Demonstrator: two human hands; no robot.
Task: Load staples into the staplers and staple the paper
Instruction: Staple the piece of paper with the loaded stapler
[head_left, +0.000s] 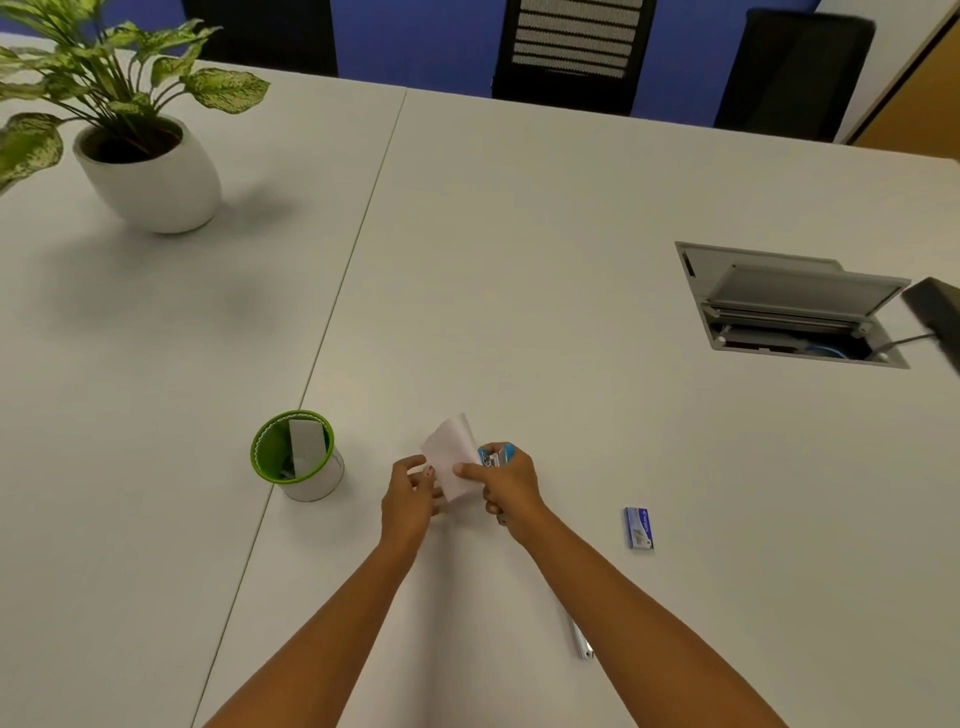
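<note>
Since the small, thin white paper slip (451, 457) sits against the glossy blue plastic stapler (496, 456), held above the matte white table (519, 260), loading looks done and stapling seems close. The right hand (506, 483) grips the stapler; the left hand (410, 493) pinches the slip. A flat blue cardboard staple box (638, 527) lies to the right.

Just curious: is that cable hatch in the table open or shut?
Open: the cable hatch has its lid tilted up, cables showing inside.

Wht table (519, 234), blue wall (415, 41), blk chairs (571, 52).
</note>
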